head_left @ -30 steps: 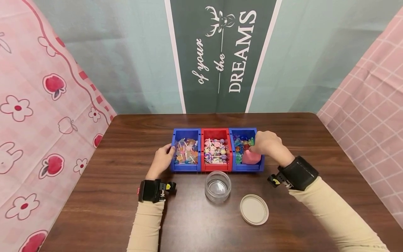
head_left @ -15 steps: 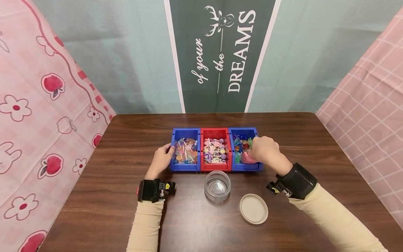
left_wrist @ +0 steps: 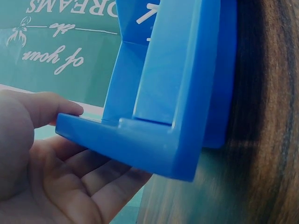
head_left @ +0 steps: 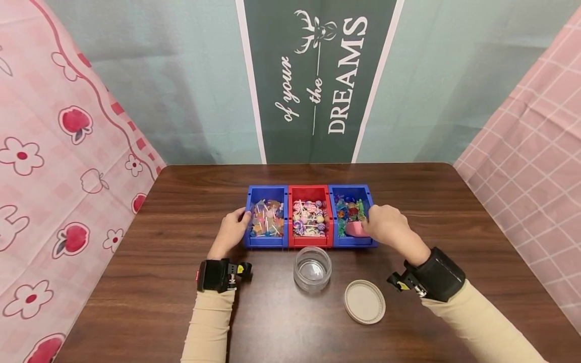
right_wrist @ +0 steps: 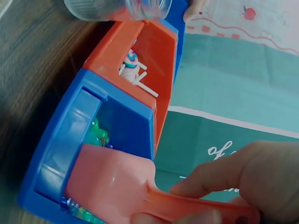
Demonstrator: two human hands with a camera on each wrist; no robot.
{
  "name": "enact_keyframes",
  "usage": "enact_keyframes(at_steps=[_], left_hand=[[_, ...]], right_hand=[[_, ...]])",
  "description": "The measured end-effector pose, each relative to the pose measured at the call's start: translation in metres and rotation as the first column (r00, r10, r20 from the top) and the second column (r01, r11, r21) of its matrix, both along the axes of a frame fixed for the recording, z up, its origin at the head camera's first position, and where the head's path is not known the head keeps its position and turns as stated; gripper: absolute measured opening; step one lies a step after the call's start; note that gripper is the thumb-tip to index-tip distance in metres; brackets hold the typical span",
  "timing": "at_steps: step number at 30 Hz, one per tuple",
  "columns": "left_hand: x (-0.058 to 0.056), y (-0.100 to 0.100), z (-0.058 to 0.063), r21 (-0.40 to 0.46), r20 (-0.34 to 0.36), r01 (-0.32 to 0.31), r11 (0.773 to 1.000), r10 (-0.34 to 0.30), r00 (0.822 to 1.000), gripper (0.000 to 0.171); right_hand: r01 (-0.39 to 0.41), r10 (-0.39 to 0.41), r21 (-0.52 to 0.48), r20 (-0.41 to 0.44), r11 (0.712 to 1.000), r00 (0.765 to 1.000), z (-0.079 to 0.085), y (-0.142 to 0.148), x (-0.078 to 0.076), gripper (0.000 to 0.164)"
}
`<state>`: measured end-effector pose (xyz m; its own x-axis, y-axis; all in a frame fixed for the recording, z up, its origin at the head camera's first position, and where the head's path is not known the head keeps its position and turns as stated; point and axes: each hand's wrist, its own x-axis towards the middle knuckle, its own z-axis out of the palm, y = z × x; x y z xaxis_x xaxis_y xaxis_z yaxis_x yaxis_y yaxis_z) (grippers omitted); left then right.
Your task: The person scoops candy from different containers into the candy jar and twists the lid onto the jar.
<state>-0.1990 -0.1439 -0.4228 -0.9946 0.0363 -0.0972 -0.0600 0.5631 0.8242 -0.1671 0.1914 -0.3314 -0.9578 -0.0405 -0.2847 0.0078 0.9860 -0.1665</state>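
Scoop (right_wrist: 112, 179), bins (head_left: 354, 242): glossy plast. Jar (head_left: 312, 275): shiny, glass or plast. unclear. Tabletop (head_left: 272, 327): wood-look w/ sheen. Backdrop (head_left: 195, 101): matt cloth.

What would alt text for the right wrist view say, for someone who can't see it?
The right hand grips a pink scoop that reaches into a blue bin, where green pieces show. Next to that bin is a red bin with lollipops, and part of a clear jar shows at the top edge.

Compared with a second earlier, we find the right hand (head_left: 389, 227) lower in the head view, closer to the near edge of the right blue bin (head_left: 353, 242); we see less of the pink scoop (head_left: 356, 229) and more of the green pieces (head_left: 360, 208).
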Motion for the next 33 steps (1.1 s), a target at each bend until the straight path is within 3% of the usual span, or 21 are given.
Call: enact_keyframes(at_steps=[9, 16, 33], left_hand=[[-0.001, -0.001, -0.002, -0.005, -0.014, 0.006, 1.000, -0.007, 1.000, 0.045], [-0.001, -0.001, -0.003, -0.003, -0.010, 0.008, 1.000, -0.008, 1.000, 0.046], [0.000, 0.000, -0.002, -0.010, -0.002, 0.010, 1.000, -0.011, 1.000, 0.046]], right_hand=[[0.009, -0.016, -0.056, -0.122, 0.998, 0.992, -0.010, 0.003, 0.018, 0.036], [0.023, -0.041, -0.091, -0.200, 0.996, 0.979, -0.023, 0.007, 0.030, 0.024], [-0.021, -0.057, -0.203, -0.369, 0.979, 0.928, -0.046, 0.015, 0.041, 0.020]])
